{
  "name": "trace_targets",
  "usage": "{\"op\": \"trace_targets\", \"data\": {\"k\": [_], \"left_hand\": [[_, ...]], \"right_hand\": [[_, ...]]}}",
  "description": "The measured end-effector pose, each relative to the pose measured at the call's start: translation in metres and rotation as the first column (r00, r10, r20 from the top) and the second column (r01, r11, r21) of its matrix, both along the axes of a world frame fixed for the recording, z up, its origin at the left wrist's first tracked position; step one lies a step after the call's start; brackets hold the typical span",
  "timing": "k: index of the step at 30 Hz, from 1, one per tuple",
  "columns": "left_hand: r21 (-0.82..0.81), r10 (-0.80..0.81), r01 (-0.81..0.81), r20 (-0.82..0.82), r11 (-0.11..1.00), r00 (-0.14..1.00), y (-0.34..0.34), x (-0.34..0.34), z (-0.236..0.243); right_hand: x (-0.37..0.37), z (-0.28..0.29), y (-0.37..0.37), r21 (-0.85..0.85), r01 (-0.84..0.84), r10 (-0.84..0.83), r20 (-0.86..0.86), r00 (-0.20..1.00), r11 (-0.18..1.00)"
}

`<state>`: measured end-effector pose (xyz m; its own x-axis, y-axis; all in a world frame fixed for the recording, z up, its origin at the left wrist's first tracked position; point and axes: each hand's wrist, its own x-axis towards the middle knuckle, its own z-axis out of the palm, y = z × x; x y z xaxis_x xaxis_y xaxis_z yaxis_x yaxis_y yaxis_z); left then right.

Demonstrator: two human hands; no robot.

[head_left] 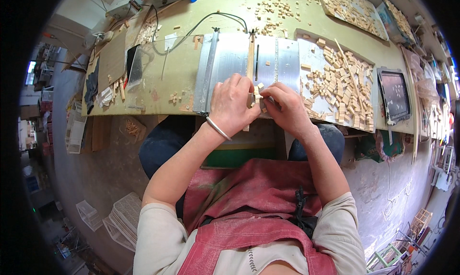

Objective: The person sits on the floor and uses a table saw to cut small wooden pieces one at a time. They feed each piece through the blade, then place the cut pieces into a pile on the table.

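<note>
Both hands meet at the near edge of a metal plate with a dark narrow slot in it. My left hand, with a bangle at the wrist, is closed, its fingers curled over a wooden strip that runs along the plate. What its fingertips grip is hidden. My right hand pinches at a cluster of small pale wooden blocks between the two hands. One loose wooden block lies on the plate, right of the slot.
Right of the plate, a shallow tray holds many wooden blocks and a thin stick. Beyond it stand another full tray and a dark-framed panel. A black cable crosses the table's back. Clear sheet and cardboard lie left.
</note>
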<state>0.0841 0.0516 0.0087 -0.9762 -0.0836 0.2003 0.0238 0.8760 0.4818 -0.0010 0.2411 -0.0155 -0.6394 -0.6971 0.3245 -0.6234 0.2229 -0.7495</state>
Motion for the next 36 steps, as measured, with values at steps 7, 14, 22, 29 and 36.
{"op": "trace_targets", "data": {"k": [7,14,22,29,36], "left_hand": [[-0.038,0.032,-0.034,-0.068,0.999,0.997,0.008,0.004,0.001],[-0.029,0.044,-0.047,-0.109,0.998,0.993,0.014,0.006,-0.003],[-0.014,0.036,-0.038,-0.111,0.999,0.993,0.015,0.009,-0.001],[0.028,0.094,-0.092,-0.104,0.995,0.99,0.018,0.004,-0.002],[-0.008,0.063,-0.063,-0.019,0.998,0.998,0.014,-0.002,-0.002]], "right_hand": [[0.001,0.0,-0.003,0.024,0.045,-0.042,-0.115,0.992,0.999],[0.001,-0.002,-0.005,0.045,0.077,-0.067,-0.185,0.98,0.996],[0.004,-0.003,-0.007,-0.031,0.126,-0.129,-0.1,0.987,0.991],[-0.002,0.008,-0.008,0.088,0.232,-0.216,-0.155,0.964,0.969],[-0.01,0.0,-0.017,0.083,0.217,-0.195,-0.216,0.957,0.973]]}}
